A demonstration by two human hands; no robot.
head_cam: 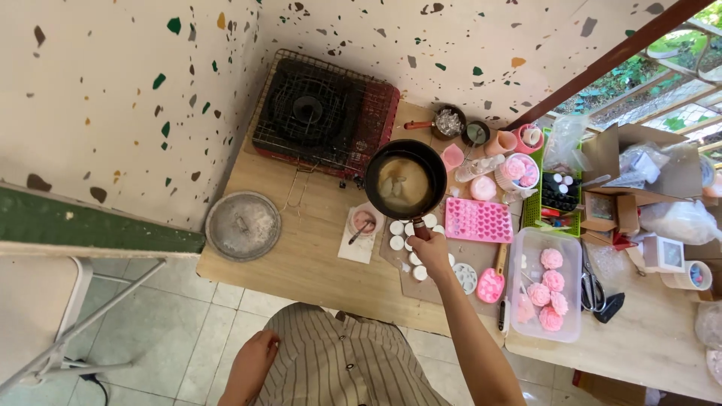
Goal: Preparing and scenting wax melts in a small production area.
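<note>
My right hand grips the handle of a small black pan and holds it above the wooden table. The pan holds a pale, partly melted liquid with lumps. Under and around the pan sit several small round white moulds on a sheet. A pink heart-shaped silicone mould lies just right of the pan. My left hand hangs low beside my striped shirt, away from the table, holding nothing that I can see.
A portable gas stove stands at the back near the speckled wall. A round metal lid lies at the table's left edge. A clear box of pink flower shapes, scissors, cardboard boxes and a green basket crowd the right.
</note>
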